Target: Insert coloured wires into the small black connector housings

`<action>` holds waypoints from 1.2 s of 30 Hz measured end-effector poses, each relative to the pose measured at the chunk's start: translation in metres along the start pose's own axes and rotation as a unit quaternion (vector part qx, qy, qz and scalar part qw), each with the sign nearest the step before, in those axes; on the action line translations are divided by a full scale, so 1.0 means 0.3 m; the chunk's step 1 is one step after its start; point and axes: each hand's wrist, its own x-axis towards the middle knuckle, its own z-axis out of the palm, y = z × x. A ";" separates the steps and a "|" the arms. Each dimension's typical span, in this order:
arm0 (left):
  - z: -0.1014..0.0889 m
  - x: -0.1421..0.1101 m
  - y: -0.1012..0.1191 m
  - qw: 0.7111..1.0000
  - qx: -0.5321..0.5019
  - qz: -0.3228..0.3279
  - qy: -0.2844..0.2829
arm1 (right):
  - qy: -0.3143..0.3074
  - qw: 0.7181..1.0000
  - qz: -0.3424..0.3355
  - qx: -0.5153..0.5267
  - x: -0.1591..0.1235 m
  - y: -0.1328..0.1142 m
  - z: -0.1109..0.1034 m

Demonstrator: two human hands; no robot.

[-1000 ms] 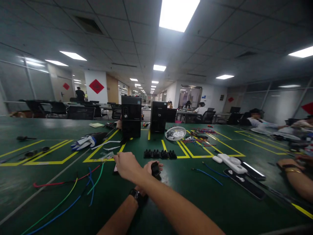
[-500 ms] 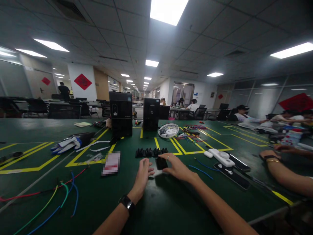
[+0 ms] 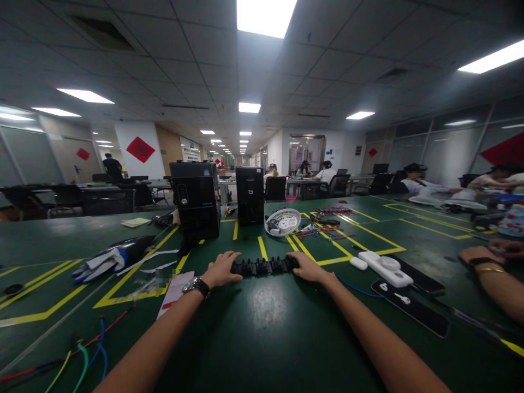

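A row of small black plastic blocks (image 3: 264,266) with raised tops lies side by side on the green table in front of me. My left hand (image 3: 221,269), with a dark watch on its wrist, is closed around the row's left end. At the right end, my right hand (image 3: 306,267) pinches the last block between thumb and fingers. Their exact kind is too small and dark to make out. A pinkish-white paper card (image 3: 175,295) lies beside my left wrist, partly under it.
Two black computer towers (image 3: 196,210) (image 3: 250,196) stand beyond the row. Near them are a white basket (image 3: 283,222) and tangled wires (image 3: 323,232). Gloves (image 3: 104,263) and coloured wires (image 3: 84,357) lie left. At right are a white device (image 3: 385,268), a phone (image 3: 411,308) and another person's arm (image 3: 497,278).
My right hand had a single black block near the row half a second ago; that block is no longer apart. Both hands have moved outward to the row's ends, and the row sits closer.
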 end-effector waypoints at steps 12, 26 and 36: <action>0.046 0.099 0.035 0.999 -0.012 0.021 -0.041 | 0.014 0.999 -0.042 0.000 0.001 -0.014 0.038; 0.097 0.112 0.091 0.994 0.099 -0.014 -0.050 | 0.036 0.997 -0.001 -0.069 0.017 -0.053 0.081; 0.098 0.095 0.115 0.990 0.132 -0.011 -0.053 | 0.035 0.995 -0.013 -0.093 0.014 -0.044 0.078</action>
